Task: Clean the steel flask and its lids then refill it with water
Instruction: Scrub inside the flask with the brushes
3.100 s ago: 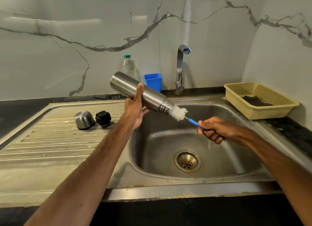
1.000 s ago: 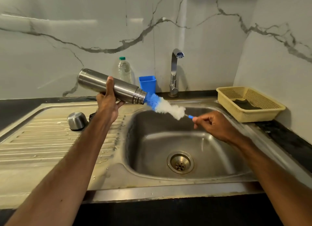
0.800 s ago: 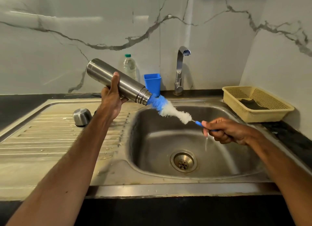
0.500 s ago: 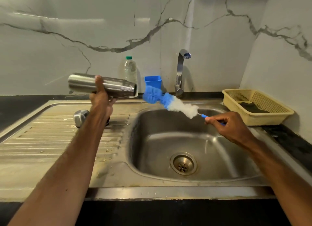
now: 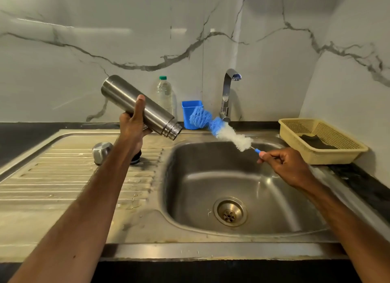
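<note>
Flask [image 5: 141, 106] tilted in left hand [image 5: 133, 125], brush [image 5: 221, 130] clear beside its mouth.

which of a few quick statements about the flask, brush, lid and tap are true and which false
1. The left hand holds the flask. True.
2. The brush is inside the flask. False: it is outside, apart from the mouth.
3. The right hand pinches the brush handle. True.
4. The tap is running. False: no water shows.
5. The steel lid lies in the basin. False: it sits on the drainboard.
</note>
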`<state>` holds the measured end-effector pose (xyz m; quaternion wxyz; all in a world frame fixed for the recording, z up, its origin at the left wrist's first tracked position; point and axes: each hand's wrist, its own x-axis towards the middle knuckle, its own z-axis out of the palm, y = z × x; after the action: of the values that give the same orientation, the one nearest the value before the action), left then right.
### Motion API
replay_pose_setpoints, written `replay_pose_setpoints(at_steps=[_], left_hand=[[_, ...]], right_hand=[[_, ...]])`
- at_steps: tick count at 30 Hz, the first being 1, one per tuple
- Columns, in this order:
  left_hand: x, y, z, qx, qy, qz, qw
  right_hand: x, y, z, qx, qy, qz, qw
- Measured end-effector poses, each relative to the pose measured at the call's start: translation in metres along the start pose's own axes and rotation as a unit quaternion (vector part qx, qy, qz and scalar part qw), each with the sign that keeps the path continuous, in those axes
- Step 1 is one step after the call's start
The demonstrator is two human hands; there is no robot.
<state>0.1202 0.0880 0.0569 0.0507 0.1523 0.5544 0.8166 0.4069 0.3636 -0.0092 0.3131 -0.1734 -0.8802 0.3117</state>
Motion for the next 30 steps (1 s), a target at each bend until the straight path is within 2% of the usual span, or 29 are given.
replay_pose_setpoints(at_steps=[10, 16, 25, 30], left_hand=[[-0.016, -0.01, 0.016, 0.029, -0.057, -0.017, 0.998], [-0.026, -0.023, 0.031, 0.019, -0.102, -0.081, 0.991], [-0.037, -0.036, 0.032, -0.096, -0.146, -0.173, 0.969], [-0.046, -0.039, 0.039, -0.119, -0.143, -0.198, 0.962]], right_hand=[[0.001, -0.007, 0.002, -0.009, -0.01, 0.009, 1.0], [0.002, -0.013, 0.006, 0.018, 0.0, 0.004, 1.0], [0.008, -0.011, 0.019, 0.126, -0.077, 0.088, 0.985], [0.004, -0.021, 0.023, 0.158, -0.081, 0.108, 0.978]])
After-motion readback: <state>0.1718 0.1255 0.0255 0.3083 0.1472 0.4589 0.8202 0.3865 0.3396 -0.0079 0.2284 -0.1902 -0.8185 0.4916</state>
